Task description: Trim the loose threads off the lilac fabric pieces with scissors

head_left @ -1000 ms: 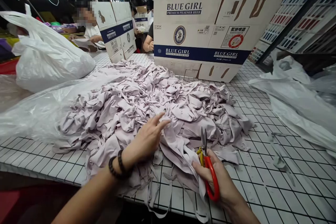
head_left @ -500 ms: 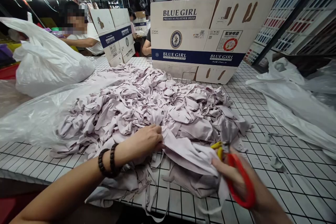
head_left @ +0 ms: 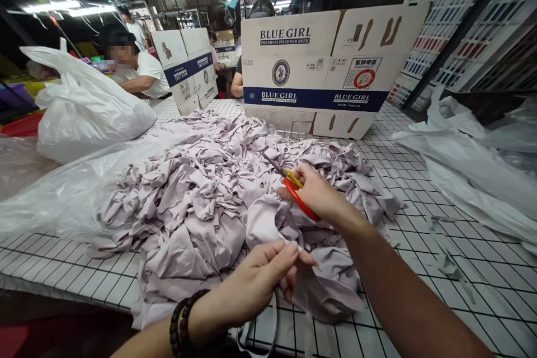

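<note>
A wide heap of pale lilac fabric pieces (head_left: 188, 196) with narrow straps covers the middle of the table. Near the front edge my left hand (head_left: 268, 271), with dark beads at the wrist, pinches a lilac fabric piece (head_left: 264, 221) between thumb and fingers. Over the right part of the heap, my right hand (head_left: 314, 190) grips scissors (head_left: 293, 187) with red and yellow handles. Their blades point away to the upper left, close above the cloth. Thin straps (head_left: 272, 324) hang at the table edge below my left hand.
Beer cartons (head_left: 314, 67) stand upright behind the heap. A full white plastic bag (head_left: 92, 106) and clear plastic sheeting (head_left: 84, 184) lie at left; more plastic bags (head_left: 474, 162) lie at right. A person (head_left: 142, 70) sits at the far left. The tabletop (head_left: 419, 268) has a black grid.
My right hand has moved up and left over the heap with the scissors. My left hand has come down and right, closer to the front edge, pinching the cloth there.
</note>
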Available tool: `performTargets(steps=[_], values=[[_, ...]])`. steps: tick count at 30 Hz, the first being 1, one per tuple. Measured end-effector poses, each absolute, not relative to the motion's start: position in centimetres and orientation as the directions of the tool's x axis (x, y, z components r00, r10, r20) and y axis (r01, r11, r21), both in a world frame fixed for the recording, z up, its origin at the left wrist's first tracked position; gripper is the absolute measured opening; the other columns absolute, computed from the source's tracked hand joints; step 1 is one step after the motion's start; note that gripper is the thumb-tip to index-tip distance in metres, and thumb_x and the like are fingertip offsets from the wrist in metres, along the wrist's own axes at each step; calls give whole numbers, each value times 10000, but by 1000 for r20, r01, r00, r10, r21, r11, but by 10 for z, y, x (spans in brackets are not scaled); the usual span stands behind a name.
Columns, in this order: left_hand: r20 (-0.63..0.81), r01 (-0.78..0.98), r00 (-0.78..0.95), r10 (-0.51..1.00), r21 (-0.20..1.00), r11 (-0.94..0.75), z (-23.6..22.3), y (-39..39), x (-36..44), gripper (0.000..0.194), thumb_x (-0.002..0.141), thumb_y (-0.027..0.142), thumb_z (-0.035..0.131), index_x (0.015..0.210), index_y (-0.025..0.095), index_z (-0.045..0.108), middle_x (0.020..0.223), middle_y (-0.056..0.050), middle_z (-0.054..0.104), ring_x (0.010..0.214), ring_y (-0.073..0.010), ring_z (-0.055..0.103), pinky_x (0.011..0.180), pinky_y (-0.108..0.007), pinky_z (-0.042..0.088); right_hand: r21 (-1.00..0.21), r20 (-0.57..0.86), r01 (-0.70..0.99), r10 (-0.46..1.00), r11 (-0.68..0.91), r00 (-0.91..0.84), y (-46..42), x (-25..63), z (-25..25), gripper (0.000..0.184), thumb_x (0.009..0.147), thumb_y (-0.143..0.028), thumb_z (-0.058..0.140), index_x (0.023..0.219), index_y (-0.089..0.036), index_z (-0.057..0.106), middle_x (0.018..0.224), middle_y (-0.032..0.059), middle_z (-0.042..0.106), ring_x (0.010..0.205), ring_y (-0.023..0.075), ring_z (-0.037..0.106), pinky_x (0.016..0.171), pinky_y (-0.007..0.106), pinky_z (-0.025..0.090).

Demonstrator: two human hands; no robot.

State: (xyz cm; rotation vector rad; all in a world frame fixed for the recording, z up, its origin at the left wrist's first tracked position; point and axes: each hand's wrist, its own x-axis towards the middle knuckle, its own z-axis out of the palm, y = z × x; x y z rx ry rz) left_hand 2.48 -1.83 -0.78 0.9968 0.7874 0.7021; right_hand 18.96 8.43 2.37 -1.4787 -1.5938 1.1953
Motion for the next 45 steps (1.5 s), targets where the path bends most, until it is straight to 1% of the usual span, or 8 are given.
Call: performTargets(steps=[7,13,16,22,26,31,37,45], values=[[-328,-363,543,773,738,568,-35,-14,17,382,726,432,783,917,109,711,674,15,567,586,-84,577,656,-226,474,-959,-226,-57,868,-279,-442,8,210,-27,452,699,-392,798,921,-242,433,1080,65,669,688,147,654,649,313,516],[-300,-285,612,732,779,558,-33,-12,18,405,790,509,689,838,107,693,605,21,524,414,-45,400,433,-190,395,-935,-205,-250,959,-251,-194,-8,185,-47,406,705,-382,792,884,-242,456,782,-25,642,529,114,597,490,232,459],[-237,-131,501,832,930,344,-31,-15,16,431,847,542,597,825,126,707,678,-5,534,463,-64,427,455,-199,384,-957,-175,-215,980,-193,-100,-3,186,-43,326,749,-379,750,880,-232,489,675,-42,593,500,112,546,457,226,426],[190,196,172,967,955,-223,-31,-16,18,379,909,416,549,687,179,743,1163,-130,578,1242,-300,445,969,-397,423,-944,-194,-244,971,-224,-138,-2,180,-47,404,699,-341,786,822,-249,412,664,-69,598,451,81,503,449,209,400],[71,-65,317,946,996,-53,-39,-11,24,429,899,480,549,680,139,690,1050,-132,661,625,-139,599,573,-276,491,-926,-229,-253,948,-282,-220,-5,176,-56,452,681,-375,799,831,-249,392,562,-105,527,393,51,392,391,170,273],[-7,-139,347,938,989,59,-49,-8,25,469,897,544,532,698,130,630,555,-6,562,476,-107,529,557,-242,447,-981,-192,10,976,-192,-104,-17,197,-48,407,694,-383,771,811,-249,405,758,-32,602,584,111,528,525,226,417],[81,90,397,914,988,-126,-46,-8,22,402,976,437,425,831,145,660,653,-30,593,638,-151,578,656,-264,450,-724,2,689,998,-38,57,-43,215,-26,349,679,-378,713,775,-268,397,623,-57,531,538,143,486,503,258,388],[124,125,441,889,972,-198,-41,-9,20,381,966,263,459,623,150,584,686,-28,569,697,-141,561,671,-239,417,-598,29,801,1000,11,8,-48,206,-25,314,715,-405,663,776,-274,384,667,-43,608,580,188,582,544,294,419]])
